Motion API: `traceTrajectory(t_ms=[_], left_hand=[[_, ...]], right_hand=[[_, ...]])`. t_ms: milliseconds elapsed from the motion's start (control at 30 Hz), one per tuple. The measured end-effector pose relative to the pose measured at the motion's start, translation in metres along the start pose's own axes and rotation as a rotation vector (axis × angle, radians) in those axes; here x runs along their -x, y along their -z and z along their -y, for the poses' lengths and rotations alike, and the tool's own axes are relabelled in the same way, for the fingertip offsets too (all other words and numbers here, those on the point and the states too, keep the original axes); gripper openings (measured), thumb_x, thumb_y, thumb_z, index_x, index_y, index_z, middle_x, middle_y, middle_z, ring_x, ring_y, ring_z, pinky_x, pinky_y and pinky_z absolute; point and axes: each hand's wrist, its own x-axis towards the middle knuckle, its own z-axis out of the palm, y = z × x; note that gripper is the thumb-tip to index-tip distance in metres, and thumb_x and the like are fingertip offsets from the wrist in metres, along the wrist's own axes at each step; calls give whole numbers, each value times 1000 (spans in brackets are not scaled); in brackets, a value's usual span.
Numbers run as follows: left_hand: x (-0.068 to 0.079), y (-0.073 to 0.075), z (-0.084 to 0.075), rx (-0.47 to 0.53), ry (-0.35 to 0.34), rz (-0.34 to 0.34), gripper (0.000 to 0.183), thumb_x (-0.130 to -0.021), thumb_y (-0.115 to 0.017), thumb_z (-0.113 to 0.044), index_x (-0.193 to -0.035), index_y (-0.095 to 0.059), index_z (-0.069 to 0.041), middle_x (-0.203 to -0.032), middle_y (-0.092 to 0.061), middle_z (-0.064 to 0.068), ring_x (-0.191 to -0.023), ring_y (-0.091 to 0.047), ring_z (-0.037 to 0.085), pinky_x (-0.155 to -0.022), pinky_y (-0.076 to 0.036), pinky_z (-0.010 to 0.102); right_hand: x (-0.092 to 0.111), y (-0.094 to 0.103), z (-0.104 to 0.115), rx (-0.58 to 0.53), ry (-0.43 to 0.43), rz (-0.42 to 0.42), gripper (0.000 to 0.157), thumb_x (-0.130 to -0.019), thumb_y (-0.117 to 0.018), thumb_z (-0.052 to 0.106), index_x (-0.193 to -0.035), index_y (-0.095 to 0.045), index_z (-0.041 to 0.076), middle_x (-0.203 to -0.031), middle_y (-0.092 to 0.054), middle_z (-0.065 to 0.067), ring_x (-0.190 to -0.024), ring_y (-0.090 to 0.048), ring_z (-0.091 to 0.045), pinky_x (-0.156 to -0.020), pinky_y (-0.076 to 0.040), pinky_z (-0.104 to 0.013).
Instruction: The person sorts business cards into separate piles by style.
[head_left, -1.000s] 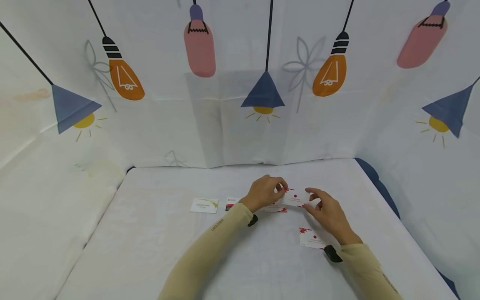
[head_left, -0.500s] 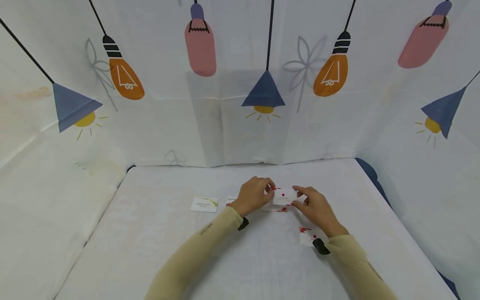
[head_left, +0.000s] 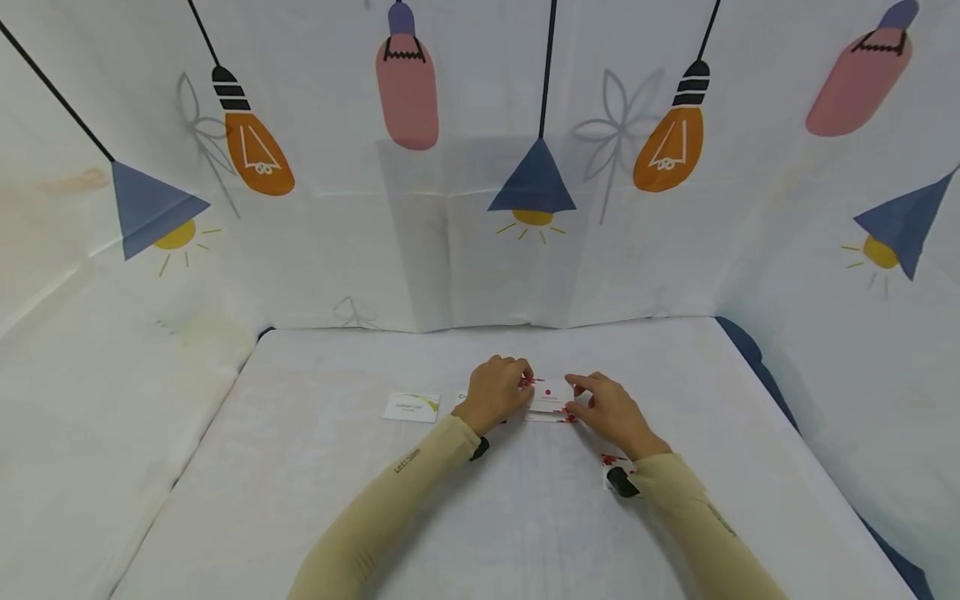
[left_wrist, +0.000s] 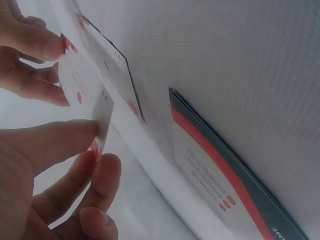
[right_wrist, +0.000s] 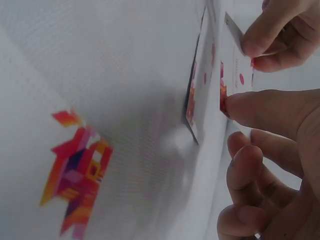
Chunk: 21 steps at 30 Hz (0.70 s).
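Observation:
A white business card with red corner patterns and a red dot is held between both hands. My left hand pinches its left end between thumb and fingers. The right hand pinches the opposite end. Close beneath it, a matching card lies on the white table, partly covered in the head view. The held card is raised and tilted over that one in the right wrist view. Another card with the red pattern lies nearer the person, mostly hidden by the right wrist.
On the left lies a white card with a green-yellow curve. Between it and the held card is a card with a red and dark band, largely behind the left hand in the head view. A printed curtain hangs behind the table.
Both hands have moved the held card left, from right of the matching card to above it. The right wrist now covers more of the near card.

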Motion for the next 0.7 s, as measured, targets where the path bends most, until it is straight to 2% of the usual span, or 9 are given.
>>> traceTrajectory(t_ms=[300,500,700], left_hand=[[0,-6,0,-6,4,45,12,-90,-73,-23,-99,-76,-16,-79,-68,-5,-71,-55,12,-58,-44,27],[-3,-9,-3,-23,-9,63,12,-90,-73,-25,-99,-76,-17,-81,-69,-4,-72,-56,12,-59,-44,26],[-3,-8,-6,-24,6,94,14,-90,-74,-25,-100,-76,-16,-84,-70,-3,-72,-57,13,-59,-45,27]], right_hand=[[0,-7,0,23,-52,42,48,-89,-77,19,-134,-65,5,-103,-66,-6,-80,-60,-16,-67,-49,-34],[4,-5,-3,31,-76,46,48,-89,-76,18,-134,-65,5,-103,-66,-5,-80,-60,-16,-69,-50,-36],[5,-5,-4,47,-80,54,47,-89,-75,18,-134,-65,6,-103,-66,-6,-77,-57,-16,-68,-49,-37]])
